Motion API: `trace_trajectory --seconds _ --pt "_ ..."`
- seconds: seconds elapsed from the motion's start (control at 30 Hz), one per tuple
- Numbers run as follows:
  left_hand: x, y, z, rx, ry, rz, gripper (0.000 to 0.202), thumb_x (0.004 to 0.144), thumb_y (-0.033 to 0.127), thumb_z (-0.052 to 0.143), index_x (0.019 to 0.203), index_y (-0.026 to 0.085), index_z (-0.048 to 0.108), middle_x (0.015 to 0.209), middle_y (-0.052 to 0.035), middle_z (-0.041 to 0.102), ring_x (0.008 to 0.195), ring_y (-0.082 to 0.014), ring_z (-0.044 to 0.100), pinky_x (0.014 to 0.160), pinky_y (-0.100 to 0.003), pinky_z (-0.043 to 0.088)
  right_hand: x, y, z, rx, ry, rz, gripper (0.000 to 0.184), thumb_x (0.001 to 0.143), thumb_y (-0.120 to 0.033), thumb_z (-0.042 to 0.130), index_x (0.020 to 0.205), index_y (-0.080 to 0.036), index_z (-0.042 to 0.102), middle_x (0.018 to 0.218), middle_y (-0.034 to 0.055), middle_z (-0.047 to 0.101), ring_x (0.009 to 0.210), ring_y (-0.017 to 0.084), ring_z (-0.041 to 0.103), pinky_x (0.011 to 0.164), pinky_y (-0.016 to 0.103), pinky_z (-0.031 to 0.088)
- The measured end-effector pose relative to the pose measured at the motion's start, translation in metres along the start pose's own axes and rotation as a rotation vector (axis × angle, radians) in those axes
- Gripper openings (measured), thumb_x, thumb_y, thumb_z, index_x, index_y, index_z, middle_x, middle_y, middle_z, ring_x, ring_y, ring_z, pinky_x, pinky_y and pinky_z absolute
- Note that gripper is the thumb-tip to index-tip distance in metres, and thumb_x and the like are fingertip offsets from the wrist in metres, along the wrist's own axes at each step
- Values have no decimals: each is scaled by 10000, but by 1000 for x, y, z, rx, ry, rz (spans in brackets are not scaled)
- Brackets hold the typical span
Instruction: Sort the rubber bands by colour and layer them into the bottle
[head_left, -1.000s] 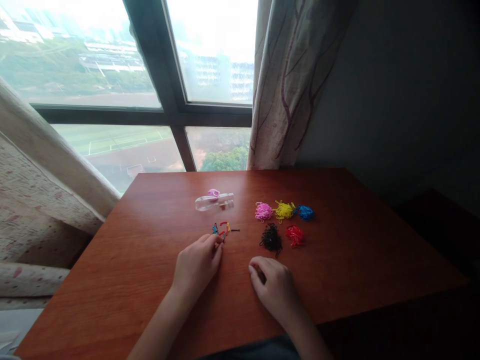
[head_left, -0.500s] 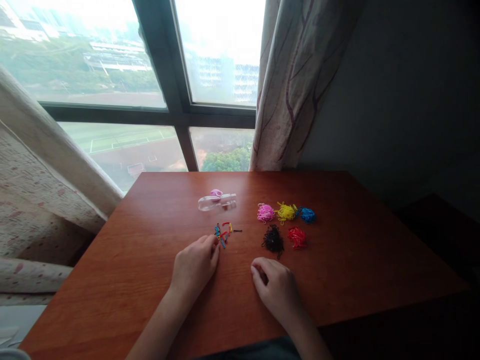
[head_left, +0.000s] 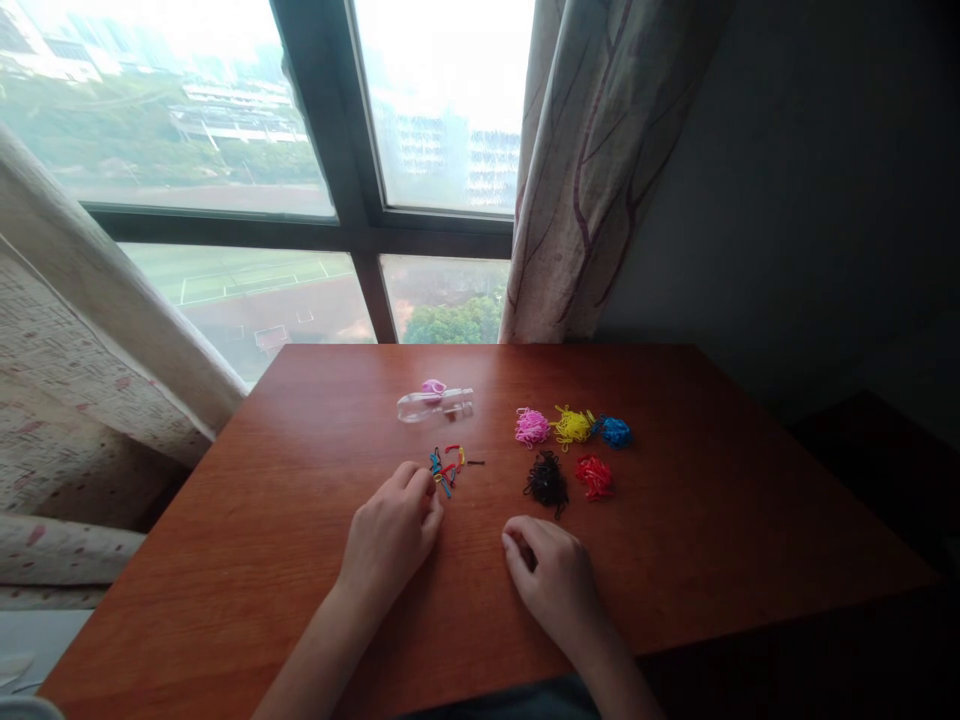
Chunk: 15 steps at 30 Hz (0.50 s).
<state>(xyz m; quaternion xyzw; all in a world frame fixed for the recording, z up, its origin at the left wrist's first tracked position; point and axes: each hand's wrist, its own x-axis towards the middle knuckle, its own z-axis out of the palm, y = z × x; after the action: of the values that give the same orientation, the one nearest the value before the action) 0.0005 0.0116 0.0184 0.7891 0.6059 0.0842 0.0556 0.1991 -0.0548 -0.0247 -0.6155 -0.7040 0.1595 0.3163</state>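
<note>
My left hand (head_left: 396,522) rests over the table with its fingers bent and drawn together. Its fingertips are at the near left edge of a small mixed heap of rubber bands (head_left: 450,468), in blue, red, yellow and black. What those fingers pinch, if anything, is hidden. My right hand (head_left: 549,562) lies curled on the tabletop, thumb against the forefinger, and nothing shows in it. Just beyond it are a black pile of bands (head_left: 547,480) and a red pile (head_left: 594,477). Farther back sit pink (head_left: 532,427), yellow (head_left: 573,425) and blue (head_left: 616,432) piles.
A clear, bottle-shaped plastic thing (head_left: 417,408) with a pink looped piece (head_left: 433,388) lies behind the mixed heap. The brown wooden table (head_left: 262,520) reaches back to a window (head_left: 442,230) with curtains (head_left: 592,170) on both sides.
My left hand has shifted very slightly, its knuckles a touch higher. My right hand, the rubber bands and the clear plastic thing have not visibly moved.
</note>
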Motion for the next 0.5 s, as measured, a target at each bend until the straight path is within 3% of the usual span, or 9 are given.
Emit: trace_trajectory --seconds 0.1,0.17,0.23,0.3,0.37,0.43,0.47,0.5 --pt "2 -1 3 -51 -31 8 140 913 240 412 852 217 535 898 -22 652 805 -190 641 643 -267 399 0 -1 0 3 -2 9 146 885 -159 495 801 -215 601 712 -1 649 663 150 595 632 248 347" --pt "3 -2 5 -119 -26 16 152 901 210 414 943 217 560 956 -28 665 822 -192 642 665 -268 409 0 -1 0 4 -2 12 145 882 -156 498 802 -215 603 713 -2 649 664 147 595 632 245 348" --pt "2 -2 2 -207 -23 39 216 874 173 429 1026 214 577 1024 -40 669 843 -187 636 694 -266 416 -1 -1 0 3 -3 13 142 879 -151 502 803 -214 604 715 -5 649 663 144 593 631 242 348" --pt "-2 0 -7 -323 -90 109 211 852 167 457 986 202 616 986 -42 680 812 -176 621 701 -257 417 -1 -1 0 -1 -2 10 141 876 -145 507 799 -215 603 706 -10 647 656 141 591 628 240 347" --pt "-6 3 -19 -499 -314 232 180 865 227 484 844 183 657 835 -30 690 730 -158 602 665 -238 414 -1 0 0 -8 3 6 142 873 -141 512 793 -215 603 696 -12 645 647 140 589 626 241 348" --pt "-8 7 -30 -726 -665 343 315 912 334 461 773 164 687 725 -20 692 659 -141 593 614 -216 414 -1 0 0 -12 10 1 140 869 -139 516 790 -215 604 692 -13 646 642 139 592 625 243 351" --pt "-8 8 -33 -811 -759 353 387 933 373 429 756 153 694 708 -22 695 646 -137 593 606 -210 416 0 0 0 -13 12 -1 139 868 -139 518 791 -216 603 694 -14 647 644 138 593 627 243 352" --pt "-7 8 -34 -852 -775 340 437 945 398 406 731 144 690 691 -24 692 636 -133 588 598 -207 413 0 0 0 -14 12 -2 136 868 -141 518 793 -216 603 698 -15 648 647 137 595 627 244 352"
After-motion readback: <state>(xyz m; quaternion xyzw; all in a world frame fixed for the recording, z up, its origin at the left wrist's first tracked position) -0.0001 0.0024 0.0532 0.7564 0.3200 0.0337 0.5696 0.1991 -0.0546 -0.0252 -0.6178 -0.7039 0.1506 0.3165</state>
